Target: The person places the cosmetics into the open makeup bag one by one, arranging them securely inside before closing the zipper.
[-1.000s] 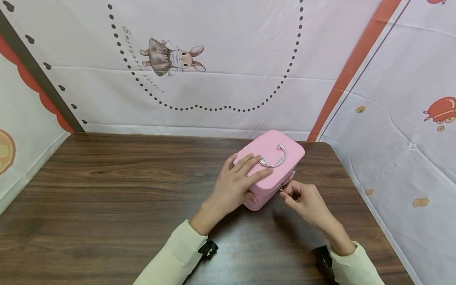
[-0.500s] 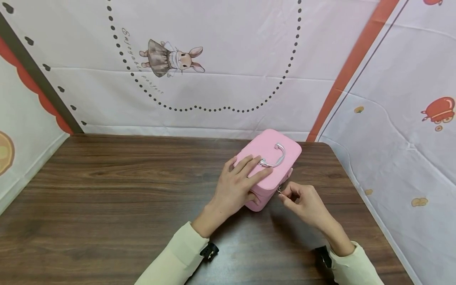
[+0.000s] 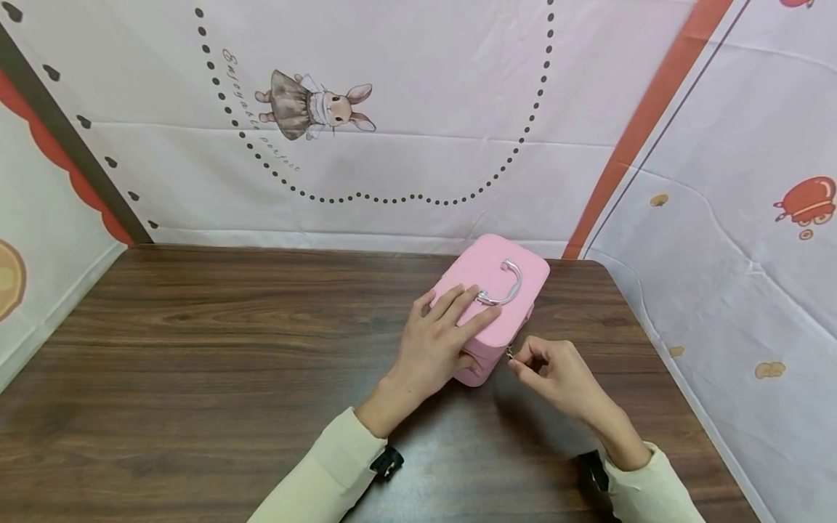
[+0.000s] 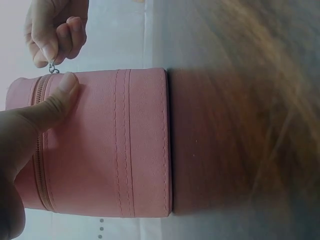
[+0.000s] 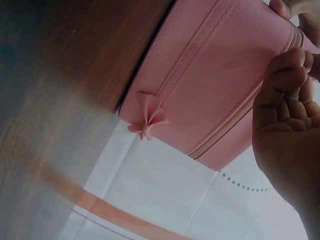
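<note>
A pink zippered case (image 3: 480, 254) with a curved silver handle (image 3: 521, 280) stands on the wooden table, toward its back right. My left hand (image 3: 428, 345) rests spread on the lid, fingers straight. Its thumb (image 4: 57, 100) presses the near side, across the zipper (image 4: 40, 165) in the left wrist view. At the case's right side, my right hand (image 3: 556, 374) pinches the small metal zipper pull (image 3: 510, 353) between thumb and index finger. A pink bow (image 5: 149, 117) sits on the case's side in the right wrist view. The case's inside is hidden.
Brown wooden table (image 3: 229, 378) extends to the left and in front of the case. A printed white cloth (image 3: 425, 94) hangs close behind the case, and another cloth panel (image 3: 713, 290) borders the table's right side. Black straps (image 3: 387, 462) circle both wrists.
My right hand has drawn the zipper pull slightly toward the near corner. The case has turned a little, its far end shifting left. My left hand stays on the lid.
</note>
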A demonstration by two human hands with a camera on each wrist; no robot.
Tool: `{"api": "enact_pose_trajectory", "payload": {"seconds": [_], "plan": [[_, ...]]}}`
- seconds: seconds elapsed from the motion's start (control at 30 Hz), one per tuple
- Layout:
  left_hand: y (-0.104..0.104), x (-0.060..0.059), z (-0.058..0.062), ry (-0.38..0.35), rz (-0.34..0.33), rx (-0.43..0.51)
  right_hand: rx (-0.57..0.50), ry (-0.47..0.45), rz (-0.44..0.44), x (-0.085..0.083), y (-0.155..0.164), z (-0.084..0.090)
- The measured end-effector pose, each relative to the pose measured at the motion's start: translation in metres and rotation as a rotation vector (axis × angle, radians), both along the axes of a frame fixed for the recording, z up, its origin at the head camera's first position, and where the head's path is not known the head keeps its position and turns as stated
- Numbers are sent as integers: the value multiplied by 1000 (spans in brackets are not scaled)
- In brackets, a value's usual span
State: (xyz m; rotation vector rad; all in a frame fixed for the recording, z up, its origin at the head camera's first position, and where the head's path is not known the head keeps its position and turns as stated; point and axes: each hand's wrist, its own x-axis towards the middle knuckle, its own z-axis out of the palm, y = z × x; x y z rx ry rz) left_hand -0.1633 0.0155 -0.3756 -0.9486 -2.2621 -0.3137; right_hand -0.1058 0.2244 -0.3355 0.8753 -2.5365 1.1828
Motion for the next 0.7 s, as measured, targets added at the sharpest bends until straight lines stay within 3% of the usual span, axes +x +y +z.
{"api": "enact_pose_trajectory", "payload": {"seconds": [0.7], "plan": [[5,4,-1,27,50,8,3,26,21,-3,4,-9]]}}
